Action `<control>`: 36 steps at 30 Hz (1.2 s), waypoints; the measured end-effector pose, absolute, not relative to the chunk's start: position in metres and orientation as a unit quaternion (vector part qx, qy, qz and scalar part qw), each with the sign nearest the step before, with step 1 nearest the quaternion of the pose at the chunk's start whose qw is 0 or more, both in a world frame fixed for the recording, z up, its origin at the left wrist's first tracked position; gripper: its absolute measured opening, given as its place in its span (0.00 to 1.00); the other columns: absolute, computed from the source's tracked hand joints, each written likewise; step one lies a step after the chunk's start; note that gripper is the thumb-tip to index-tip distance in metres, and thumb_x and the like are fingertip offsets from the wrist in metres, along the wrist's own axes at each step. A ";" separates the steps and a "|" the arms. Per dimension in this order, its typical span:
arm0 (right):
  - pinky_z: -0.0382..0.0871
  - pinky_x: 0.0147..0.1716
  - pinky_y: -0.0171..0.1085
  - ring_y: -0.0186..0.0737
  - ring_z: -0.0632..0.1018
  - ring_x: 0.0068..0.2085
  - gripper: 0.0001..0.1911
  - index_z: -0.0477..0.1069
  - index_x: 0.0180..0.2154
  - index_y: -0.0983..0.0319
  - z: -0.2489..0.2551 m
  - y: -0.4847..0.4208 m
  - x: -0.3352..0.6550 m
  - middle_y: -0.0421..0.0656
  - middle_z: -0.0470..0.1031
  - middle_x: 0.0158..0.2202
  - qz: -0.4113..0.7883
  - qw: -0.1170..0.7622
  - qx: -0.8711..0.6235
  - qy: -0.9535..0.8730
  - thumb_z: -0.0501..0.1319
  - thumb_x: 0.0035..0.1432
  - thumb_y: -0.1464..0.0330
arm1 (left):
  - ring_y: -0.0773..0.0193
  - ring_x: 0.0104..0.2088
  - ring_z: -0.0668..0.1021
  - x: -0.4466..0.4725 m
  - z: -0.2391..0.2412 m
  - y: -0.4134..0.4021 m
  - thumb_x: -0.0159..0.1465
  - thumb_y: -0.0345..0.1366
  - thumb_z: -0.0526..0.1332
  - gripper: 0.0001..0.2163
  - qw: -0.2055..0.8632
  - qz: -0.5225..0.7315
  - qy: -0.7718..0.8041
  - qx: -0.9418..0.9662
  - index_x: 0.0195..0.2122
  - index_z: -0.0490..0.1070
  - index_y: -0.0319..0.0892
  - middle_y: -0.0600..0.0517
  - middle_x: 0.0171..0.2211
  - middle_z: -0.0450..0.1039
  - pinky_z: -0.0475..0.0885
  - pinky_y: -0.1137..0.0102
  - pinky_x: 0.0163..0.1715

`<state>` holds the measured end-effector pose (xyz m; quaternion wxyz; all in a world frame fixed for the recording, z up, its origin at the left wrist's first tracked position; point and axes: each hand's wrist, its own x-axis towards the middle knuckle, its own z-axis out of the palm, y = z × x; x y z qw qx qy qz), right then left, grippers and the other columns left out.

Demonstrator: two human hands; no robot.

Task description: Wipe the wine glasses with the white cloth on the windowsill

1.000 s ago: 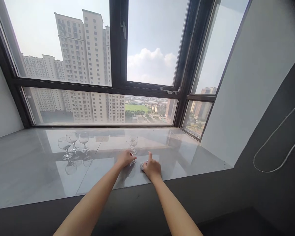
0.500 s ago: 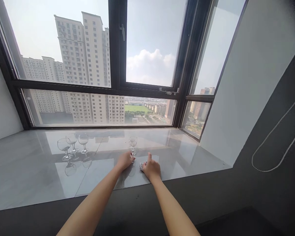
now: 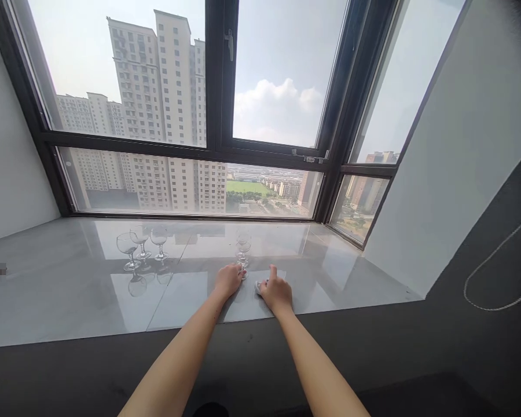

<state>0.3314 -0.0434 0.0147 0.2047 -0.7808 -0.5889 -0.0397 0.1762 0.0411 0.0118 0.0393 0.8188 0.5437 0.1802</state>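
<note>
Toward ten o'clock on the sill [image 3: 52,295]: three stemmed glasses [image 3: 142,238], upright, close together.
Left hand [image 3: 228,280]: I see its fingers pinched on the foot of the wine glass [image 3: 243,248], upright at twelve o'clock.
Right hand [image 3: 278,291]: curled over a small cloth [image 3: 257,286] just beside, forefinger lifted.

Two slim forearms, the left forearm [image 3: 186,353] and right forearm [image 3: 312,359], rise bare and sleeveless from the frame's bottom edge, ending mid-frame in an ungloved left hand [image 3: 229,280] and right hand [image 3: 278,292].
</note>
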 end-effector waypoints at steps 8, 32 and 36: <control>0.64 0.37 0.38 0.46 0.78 0.39 0.28 0.53 0.60 0.64 0.015 -0.044 0.332 0.50 0.77 0.36 -0.042 0.199 -0.782 -0.589 0.51 0.59 0.66 | 0.55 0.44 0.74 0.177 0.009 0.041 0.65 0.41 0.50 0.15 0.016 0.173 0.523 0.834 0.48 0.69 0.45 0.44 0.42 0.72 0.65 0.65 0.42; 0.63 0.37 0.37 0.45 0.78 0.40 0.25 0.55 0.59 0.64 0.020 -0.046 0.330 0.50 0.77 0.37 -0.035 0.179 -0.788 -0.588 0.51 0.60 0.66 | 0.53 0.46 0.71 0.180 0.005 0.042 0.66 0.38 0.46 0.18 -0.011 0.145 0.519 0.842 0.53 0.67 0.46 0.43 0.45 0.70 0.63 0.60 0.44; 0.63 0.38 0.38 0.47 0.78 0.40 0.25 0.54 0.59 0.64 0.019 -0.046 0.331 0.51 0.77 0.37 -0.027 0.187 -0.783 -0.593 0.50 0.61 0.66 | 0.53 0.47 0.71 0.180 0.006 0.040 0.67 0.39 0.45 0.18 -0.002 0.151 0.524 0.839 0.53 0.67 0.47 0.43 0.45 0.71 0.63 0.60 0.45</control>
